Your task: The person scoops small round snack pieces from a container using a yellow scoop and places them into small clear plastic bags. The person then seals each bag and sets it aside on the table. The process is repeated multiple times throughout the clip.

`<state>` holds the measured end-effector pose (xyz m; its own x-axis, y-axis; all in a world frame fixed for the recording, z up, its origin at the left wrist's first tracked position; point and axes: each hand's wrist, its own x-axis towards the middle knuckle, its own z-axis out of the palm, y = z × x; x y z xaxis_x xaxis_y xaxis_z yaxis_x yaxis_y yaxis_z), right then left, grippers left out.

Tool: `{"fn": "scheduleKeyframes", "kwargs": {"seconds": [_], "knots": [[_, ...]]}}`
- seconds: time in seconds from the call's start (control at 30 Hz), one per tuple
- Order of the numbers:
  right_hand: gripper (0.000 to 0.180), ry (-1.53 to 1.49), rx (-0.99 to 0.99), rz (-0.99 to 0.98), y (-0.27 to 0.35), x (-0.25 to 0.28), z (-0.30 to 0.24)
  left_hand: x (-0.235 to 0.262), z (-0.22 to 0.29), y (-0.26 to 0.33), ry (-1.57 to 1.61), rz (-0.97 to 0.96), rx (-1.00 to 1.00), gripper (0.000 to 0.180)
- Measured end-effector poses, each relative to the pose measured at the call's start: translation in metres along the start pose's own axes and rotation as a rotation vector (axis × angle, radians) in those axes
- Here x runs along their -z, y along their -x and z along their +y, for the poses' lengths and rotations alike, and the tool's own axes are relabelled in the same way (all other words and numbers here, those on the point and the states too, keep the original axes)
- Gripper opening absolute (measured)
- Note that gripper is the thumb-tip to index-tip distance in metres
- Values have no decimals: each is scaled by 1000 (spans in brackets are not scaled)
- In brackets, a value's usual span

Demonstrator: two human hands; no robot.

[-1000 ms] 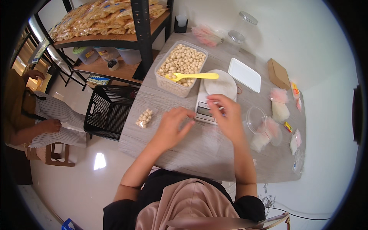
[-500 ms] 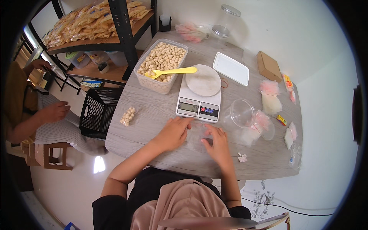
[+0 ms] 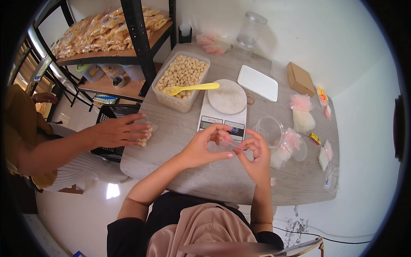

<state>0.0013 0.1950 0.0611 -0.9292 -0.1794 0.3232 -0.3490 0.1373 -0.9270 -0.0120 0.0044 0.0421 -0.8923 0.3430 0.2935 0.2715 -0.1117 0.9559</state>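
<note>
Just in front of the scale, a small clear plastic bag (image 3: pixel 232 144) is stretched between my raised hands. My left hand (image 3: pixel 203 147) has its fingers curled at one edge of the film, its thumb held apart. The other edge is pinched between thumb and fingers of my right hand (image 3: pixel 255 156). Behind them stands a white kitchen scale (image 3: pixel 204 112) with a bare round plate (image 3: pixel 227 97); my left fingers cover part of its display. A tub (image 3: pixel 182 105) of pale round snack pieces is at the far left, a yellow spoon (image 3: pixel 195 87) lying across it.
At left, a co-worker's hand (image 3: pixel 117 130) reaches over a filled snack bag (image 3: pixel 147 138). A black basket (image 3: pixel 112 112) stands below. Rightward are a clear round container (image 3: pixel 270 129), bundled plastic bags (image 3: pixel 302 120), a white lid (image 3: pixel 257 82) and a cardboard box (image 3: pixel 301 78).
Both my hands have risen from the tabletop with the plastic bag between them. The co-worker's hand has reached rightward to the filled snack bag.
</note>
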Motion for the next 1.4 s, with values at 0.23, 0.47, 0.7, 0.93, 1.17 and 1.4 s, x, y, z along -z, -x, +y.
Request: {"fn": "scheduleKeyframes", "kwargs": {"seconds": [0.23, 0.47, 0.7, 0.93, 1.17, 1.4], "knots": [[47, 184, 164, -14, -14, -10, -12, 8, 11, -7, -4, 60, 131, 58], [26, 288, 263, -78, -20, -13, -21, 18, 27, -5, -216, 31, 64, 61], [23, 311, 260, -110, -28, -13, -25, 24, 37, -7, -197, -16, 47, 56], [18, 409, 299, -103, -41, -29, -30, 39, 38, -11, -344, -89, -25, 54], [19, 302, 341, -213, -59, -54, -36, 70, 38, -9, -271, -91, 59, 53], [24, 45, 219, -364, -77, -77, -32, 91, 39, -3, -490, 19, -142, 46]]}}
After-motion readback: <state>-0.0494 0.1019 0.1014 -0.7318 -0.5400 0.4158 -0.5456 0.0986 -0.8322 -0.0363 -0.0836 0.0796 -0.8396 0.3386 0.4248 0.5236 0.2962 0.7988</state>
